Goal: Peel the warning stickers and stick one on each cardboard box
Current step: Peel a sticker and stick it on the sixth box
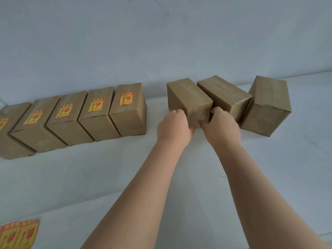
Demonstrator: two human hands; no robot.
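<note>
While both hands are clamping the near end of the unlabelled cardboard box [188,99], left hand [173,127] on its left face and right hand [221,125] on its right, each grip is closing on that box. It is sitting on the white worktop [161,168], touching the next plain box [224,95]. It is looking light and stiff; the taped seams may be slick, so side faces suit holding. The sticker sheet [18,234] is lying near-left.

Soft, even daylight is filling the scene, leaving only faint shadows under the cardboard boxes [127,112]. The wide lens is bending the row at the edges, and the sticker sheet [18,234] is blurring in the lower left corner.
</note>
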